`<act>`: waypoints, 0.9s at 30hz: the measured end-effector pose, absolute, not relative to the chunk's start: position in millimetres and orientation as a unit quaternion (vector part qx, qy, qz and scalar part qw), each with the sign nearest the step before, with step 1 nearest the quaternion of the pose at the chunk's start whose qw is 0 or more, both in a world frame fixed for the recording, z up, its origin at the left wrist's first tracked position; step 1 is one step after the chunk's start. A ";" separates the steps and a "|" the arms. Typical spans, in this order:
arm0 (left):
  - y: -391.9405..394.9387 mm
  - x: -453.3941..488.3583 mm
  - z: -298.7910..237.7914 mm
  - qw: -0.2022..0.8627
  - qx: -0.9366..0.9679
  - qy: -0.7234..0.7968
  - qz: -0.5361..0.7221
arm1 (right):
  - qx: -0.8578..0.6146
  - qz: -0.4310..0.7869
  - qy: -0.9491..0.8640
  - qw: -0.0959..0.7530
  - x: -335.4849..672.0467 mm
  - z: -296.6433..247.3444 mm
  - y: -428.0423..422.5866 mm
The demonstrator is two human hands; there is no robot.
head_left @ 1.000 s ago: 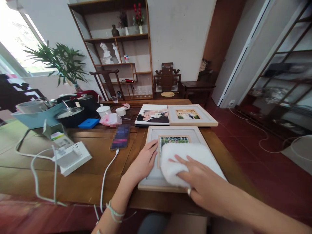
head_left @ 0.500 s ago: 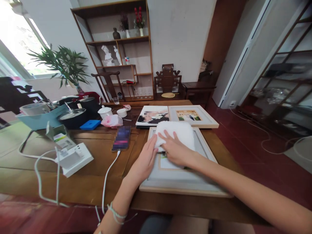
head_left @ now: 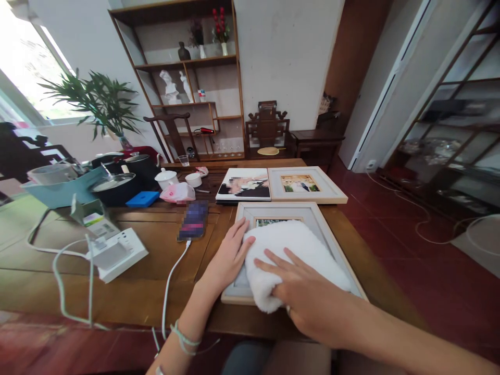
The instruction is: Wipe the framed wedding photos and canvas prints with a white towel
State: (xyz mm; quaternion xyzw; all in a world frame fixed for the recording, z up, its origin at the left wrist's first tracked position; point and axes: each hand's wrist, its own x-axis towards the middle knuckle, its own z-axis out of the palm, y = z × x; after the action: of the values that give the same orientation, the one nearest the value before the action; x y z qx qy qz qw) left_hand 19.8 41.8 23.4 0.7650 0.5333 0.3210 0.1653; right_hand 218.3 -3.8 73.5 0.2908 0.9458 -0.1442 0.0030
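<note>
A light wooden picture frame (head_left: 332,232) with a grey-white mat lies flat on the table before me. On its lower part sits a thick, fluffy white cloth (head_left: 297,242), covering most of the photo inside. My right hand (head_left: 300,286) presses on the near side of the cloth, fingers spread over it and the thumb side tucked at its folded edge. At the frame's left edge rests my left hand (head_left: 230,255), open, fingers stretched out and fingertips by the cloth's left side.
Behind the frame lie a photo panel (head_left: 244,185) and another framed picture (head_left: 326,192). Left of my hands are a phone (head_left: 193,221) on a white cable (head_left: 169,286), a white box (head_left: 123,255) and a blue box (head_left: 142,199). Pots (head_left: 113,188) stand farther left.
My right hand has drawn the white cloth from the frame's far part toward me, uncovering the far edge and the photo's top. My left hand stays at the left edge.
</note>
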 end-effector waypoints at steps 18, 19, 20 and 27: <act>42.7 22.3 20.3 0.119 0.812 0.505 0.266 | 0.592 0.067 0.754 -0.277 318.8 100.7 76.7; 42.6 22.2 20.6 0.121 0.812 0.505 0.267 | 0.589 0.100 0.742 -0.304 308.0 101.3 86.4; 42.5 22.1 20.8 0.124 0.811 0.505 0.268 | 0.569 0.127 0.749 -0.316 295.4 100.9 95.2; 42.9 22.5 23.4 0.131 0.814 0.497 0.269 | 0.269 0.088 0.949 -0.141 202.0 70.0 126.8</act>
State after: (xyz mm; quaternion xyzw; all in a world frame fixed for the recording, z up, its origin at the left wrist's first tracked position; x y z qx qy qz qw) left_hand 22.5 42.9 23.4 0.8143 0.4972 0.2695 0.1308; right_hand 202.0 126.8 70.0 0.2694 0.9485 0.0877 -0.1415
